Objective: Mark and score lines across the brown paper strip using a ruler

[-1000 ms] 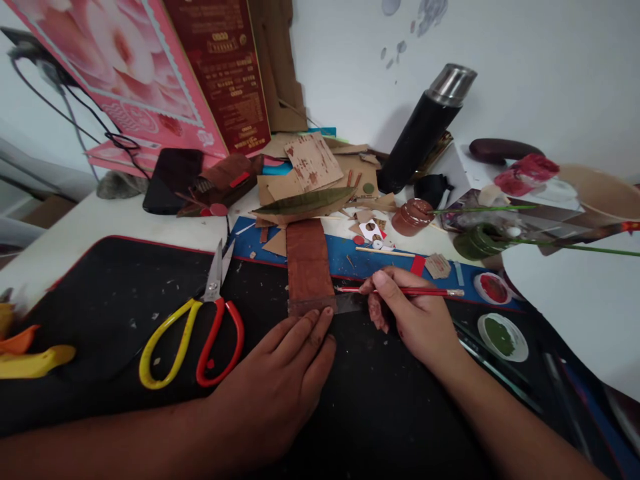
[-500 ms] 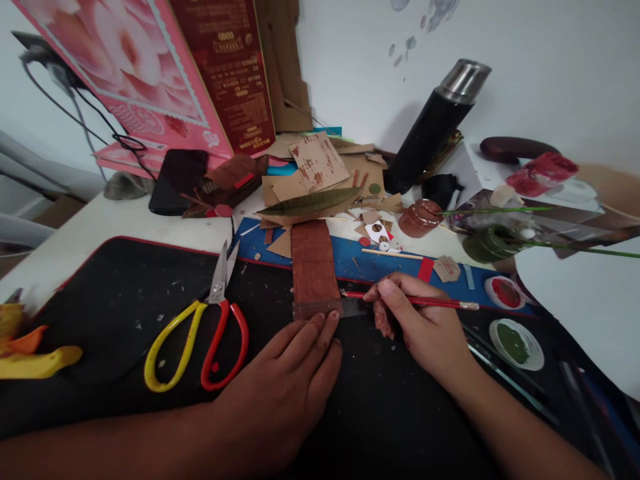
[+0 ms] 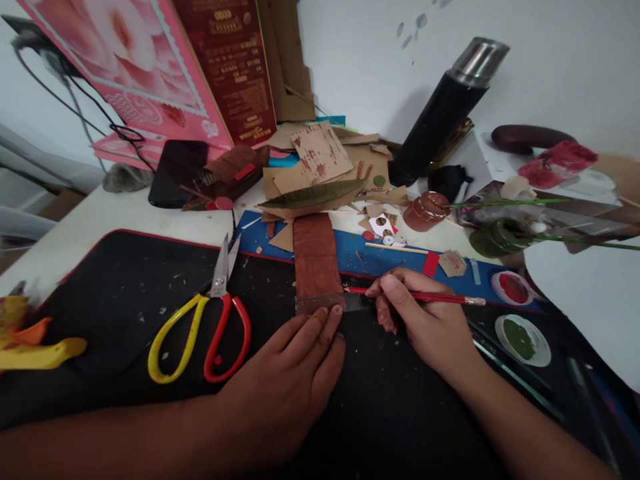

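My left hand [image 3: 300,370] lies nearly flat on the black mat, its fingertips pressing a clear ruler [image 3: 357,304] across the near end of a brown-painted strip [image 3: 316,257]. The fingers are stretched out rather than wrapped around anything. My right hand [image 3: 425,320] is closed on a red pencil [image 3: 445,297], with its tip beside the strip's right edge just above the ruler. Brown stains mark the right fingers. Left of my left hand lie scissors [image 3: 219,287] with one yellow and one red handle, blades parted and pointing away.
Behind the strip are cardboard scraps [image 3: 324,152] and a long green leaf shape [image 3: 317,196]. A black thermos [image 3: 443,123] stands at the back right, near a brown paint jar [image 3: 425,211] and a green one [image 3: 493,237]. Green paint fills a small lid [image 3: 523,340] by my right wrist.
The camera view has shifted slightly. Both hands, the ruler and the pencil keep nearly the same places relative to the brown strip.
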{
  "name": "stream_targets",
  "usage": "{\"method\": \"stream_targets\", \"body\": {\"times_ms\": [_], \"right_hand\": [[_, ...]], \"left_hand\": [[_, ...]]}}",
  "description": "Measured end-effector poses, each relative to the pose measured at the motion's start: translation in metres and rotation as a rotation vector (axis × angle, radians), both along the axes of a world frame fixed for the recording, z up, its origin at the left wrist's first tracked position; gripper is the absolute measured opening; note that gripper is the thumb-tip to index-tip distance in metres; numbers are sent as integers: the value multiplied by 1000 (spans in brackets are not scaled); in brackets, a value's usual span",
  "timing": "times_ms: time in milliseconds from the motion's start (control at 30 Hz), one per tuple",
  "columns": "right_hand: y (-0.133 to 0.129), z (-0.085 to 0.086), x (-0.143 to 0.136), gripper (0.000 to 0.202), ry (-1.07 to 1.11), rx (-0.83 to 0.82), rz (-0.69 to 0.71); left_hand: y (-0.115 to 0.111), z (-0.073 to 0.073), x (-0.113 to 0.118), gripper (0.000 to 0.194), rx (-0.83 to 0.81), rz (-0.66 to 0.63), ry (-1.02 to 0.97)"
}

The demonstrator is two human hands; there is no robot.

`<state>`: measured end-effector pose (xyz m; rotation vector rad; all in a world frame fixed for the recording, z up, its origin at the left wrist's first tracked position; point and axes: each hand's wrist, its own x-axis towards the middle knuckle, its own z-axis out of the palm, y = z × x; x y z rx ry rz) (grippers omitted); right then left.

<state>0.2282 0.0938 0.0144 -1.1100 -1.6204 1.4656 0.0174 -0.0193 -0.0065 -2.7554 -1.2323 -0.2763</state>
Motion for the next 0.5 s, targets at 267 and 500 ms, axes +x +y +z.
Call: {"method": "stream_targets", "body": {"times_ms": [267,500], "right_hand": [[0,1,0,34,-11,2,1],[0,3,1,34,-26,1,43]], "left_hand": [[-1,1,1,53,-12,0,-13],[-2,1,0,54,-28,1,-17]]}}
